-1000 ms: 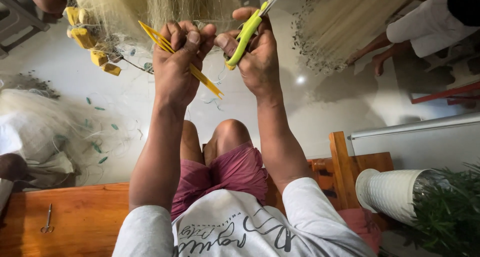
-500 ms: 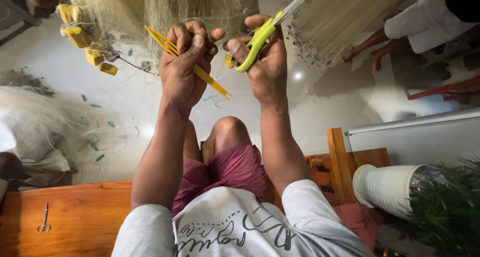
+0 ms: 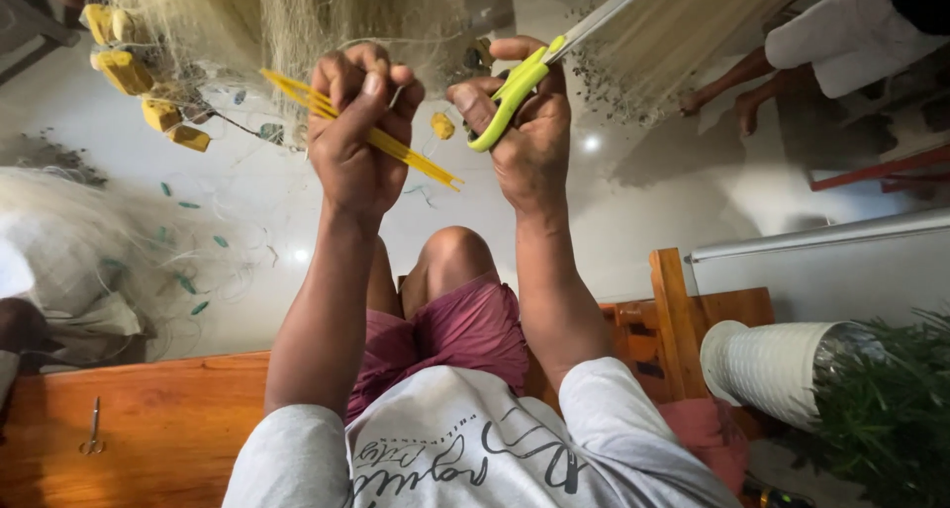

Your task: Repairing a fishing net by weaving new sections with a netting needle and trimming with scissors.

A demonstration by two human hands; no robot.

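My left hand (image 3: 358, 132) is raised in front of me, closed around a long yellow netting needle (image 3: 396, 152) that slants down to the right. My right hand (image 3: 524, 122) grips lime-green-handled scissors (image 3: 515, 92), whose metal blades point up and right. Pale fishing net (image 3: 297, 13) hangs just beyond both hands, with a thin strand running between them. Yellow foam floats (image 3: 124, 68) are strung on the net at the upper left.
A wooden bench (image 3: 139, 429) is under me, with small metal snips (image 3: 93, 434) lying on it. More piled net (image 3: 89, 261) lies on the glossy floor at left. A white ribbed pot (image 3: 767, 365) with a green plant stands right. Another person's legs (image 3: 732, 78) are upper right.
Both hands have shifted slightly right and closer together in front of the net. The grips on needle and scissors are unchanged.
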